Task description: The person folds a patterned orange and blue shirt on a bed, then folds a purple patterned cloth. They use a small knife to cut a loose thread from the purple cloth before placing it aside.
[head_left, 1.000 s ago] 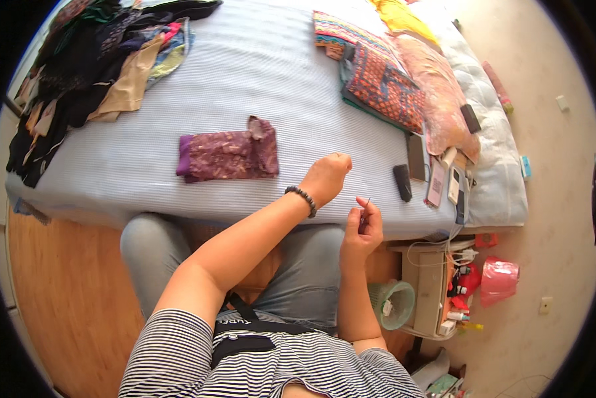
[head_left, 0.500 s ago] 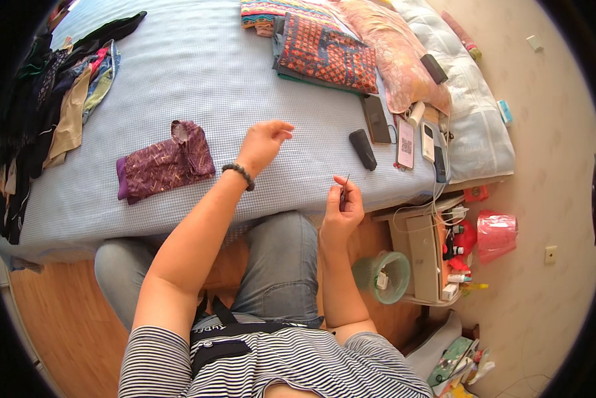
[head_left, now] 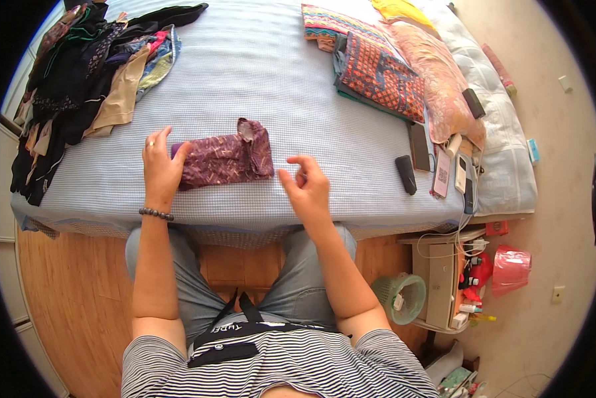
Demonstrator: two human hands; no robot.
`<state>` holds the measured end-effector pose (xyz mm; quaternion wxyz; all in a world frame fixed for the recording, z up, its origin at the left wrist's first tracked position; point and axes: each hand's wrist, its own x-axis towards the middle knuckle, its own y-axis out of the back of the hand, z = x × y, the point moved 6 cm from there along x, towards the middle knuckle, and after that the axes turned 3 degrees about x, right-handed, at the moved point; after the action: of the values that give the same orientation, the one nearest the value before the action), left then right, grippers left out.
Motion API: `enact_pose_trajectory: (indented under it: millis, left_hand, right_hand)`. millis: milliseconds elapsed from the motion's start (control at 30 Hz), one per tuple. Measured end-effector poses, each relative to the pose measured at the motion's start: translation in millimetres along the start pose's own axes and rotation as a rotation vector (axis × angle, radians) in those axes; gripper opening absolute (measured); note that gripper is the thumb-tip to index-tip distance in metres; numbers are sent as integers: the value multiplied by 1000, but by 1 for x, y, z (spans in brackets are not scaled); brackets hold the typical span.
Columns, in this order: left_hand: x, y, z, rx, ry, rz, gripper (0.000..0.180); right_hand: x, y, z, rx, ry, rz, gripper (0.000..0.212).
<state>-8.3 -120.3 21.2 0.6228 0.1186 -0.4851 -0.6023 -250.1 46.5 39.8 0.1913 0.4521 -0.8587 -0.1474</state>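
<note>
A folded purple patterned garment (head_left: pixel 219 161) lies on the light blue checked bedspread (head_left: pixel 231 86) in front of me. At its left end is my left hand (head_left: pixel 160 169), fingers spread and thumb at the cloth's edge; whether it presses on the fabric I cannot tell. A beaded bracelet (head_left: pixel 156 213) circles that wrist. My right hand (head_left: pixel 307 192) hovers just beyond the garment's right end, apart from it. Its thumb and index finger are parted, the other fingers are loosely curled, and nothing shows between them.
Piled clothes (head_left: pixel 79 93) cover the bed's far left. Folded patterned fabrics (head_left: pixel 384 76) and a peach pillow (head_left: pixel 430 79) lie at the far right. Nearer are a black pouch (head_left: pixel 406 175), several phones (head_left: pixel 442 174) and cables. A green wastebasket (head_left: pixel 404 302) stands beside a small cabinet (head_left: pixel 437 275).
My view has turned left. My left hand has come back to the garment's left end. My right hand has moved left to the garment, its pinch on something thin and dark now undone.
</note>
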Motion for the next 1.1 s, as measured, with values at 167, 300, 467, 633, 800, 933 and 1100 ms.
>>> enact_pose_trajectory:
  millis: [167, 300, 467, 633, 800, 933, 1100]
  left_hand:
    - [-5, -15, -22, 16, 59, -71, 39]
    - [10, -17, 56, -443, -137, -141, 29]
    - [23, -53, 89, -423, -216, -131, 20]
    - [28, -77, 88, -481, -197, -122, 15]
    - [25, -85, 90, -749, -138, -384, 16]
    - [16, -86, 90, -819, -36, -497, 15]
    - [12, -96, 84, -938, 151, -556, 10]
  right_hand:
    - [35, -49, -17, -88, 63, 14, 34]
    - [62, -52, -5, -99, 50, 65, 43]
    - [79, -62, 4, -191, 44, 46, 31]
    - [82, -62, 19, -175, 258, 86, 16]
    - [85, -58, 45, 357, -2, 19, 8]
    - [77, -67, 55, 802, -396, -196, 10]
    - [77, -59, 35, 588, -163, -214, 11]
